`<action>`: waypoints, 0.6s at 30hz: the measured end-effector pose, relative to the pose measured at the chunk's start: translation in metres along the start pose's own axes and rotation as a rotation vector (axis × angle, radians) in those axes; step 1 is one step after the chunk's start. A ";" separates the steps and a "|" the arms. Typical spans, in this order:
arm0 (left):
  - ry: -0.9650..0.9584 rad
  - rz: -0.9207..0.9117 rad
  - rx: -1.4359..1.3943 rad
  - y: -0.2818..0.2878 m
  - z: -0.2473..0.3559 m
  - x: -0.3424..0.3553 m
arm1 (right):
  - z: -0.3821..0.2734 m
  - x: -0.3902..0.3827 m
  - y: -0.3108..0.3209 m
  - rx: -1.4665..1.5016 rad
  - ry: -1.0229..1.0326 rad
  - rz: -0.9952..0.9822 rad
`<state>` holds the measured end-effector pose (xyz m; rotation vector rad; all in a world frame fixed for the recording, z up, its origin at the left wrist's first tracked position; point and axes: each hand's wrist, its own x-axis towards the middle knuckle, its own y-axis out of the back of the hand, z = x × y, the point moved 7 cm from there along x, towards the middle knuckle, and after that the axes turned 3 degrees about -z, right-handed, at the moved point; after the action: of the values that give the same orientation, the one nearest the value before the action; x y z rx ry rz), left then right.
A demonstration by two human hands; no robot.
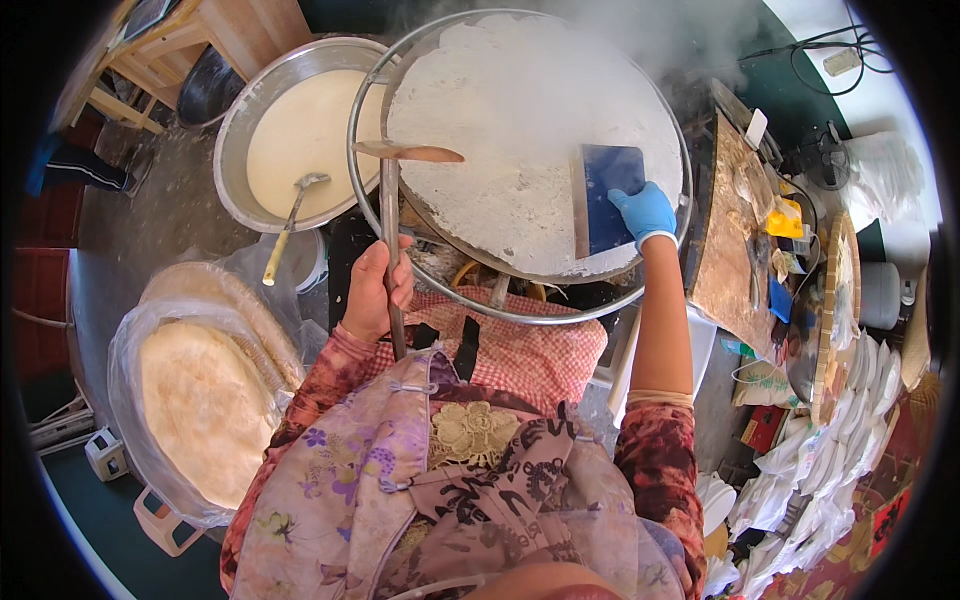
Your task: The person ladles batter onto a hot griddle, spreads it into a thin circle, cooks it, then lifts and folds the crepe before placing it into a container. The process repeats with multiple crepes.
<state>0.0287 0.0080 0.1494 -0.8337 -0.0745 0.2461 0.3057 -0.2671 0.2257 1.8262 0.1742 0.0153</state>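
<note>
My left hand (378, 290) is bare and closed round the wooden handle of a T-shaped spreader (410, 152), which stands up with its crosspiece over the griddle's left edge. On my right hand (645, 212) is a light blue glove. Its fingers grip the right edge of a dark blue, flat rectangular scraper (612, 200), which lies against the white layer on the griddle. The large round griddle (480, 190) is covered with a pale, powdery-looking layer, and steam hides part of its far side. A metal ring (560, 318) runs round it.
Left of the griddle, a metal basin (232, 150) holds creamy batter and a ladle (290, 225). Below it, large flat round breads (205, 400) lie in clear plastic. A worn brown board (725, 240) stands at the right, beside a fan (828, 160) and stacked white packages (820, 460).
</note>
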 end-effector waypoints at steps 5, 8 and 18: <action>0.026 -0.074 -0.015 -0.005 0.002 0.002 | 0.064 0.015 -0.019 0.237 -0.071 -0.041; 0.071 -0.124 -0.050 -0.010 0.006 0.004 | 0.098 0.015 -0.027 0.357 -0.099 -0.009; 0.271 -0.388 0.021 -0.031 -0.001 0.024 | 0.069 -0.065 -0.002 1.072 0.031 -0.183</action>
<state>0.0581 -0.0064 0.1712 -0.8081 0.0208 -0.2310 0.2483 -0.3413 0.2108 2.8684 0.4262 -0.2167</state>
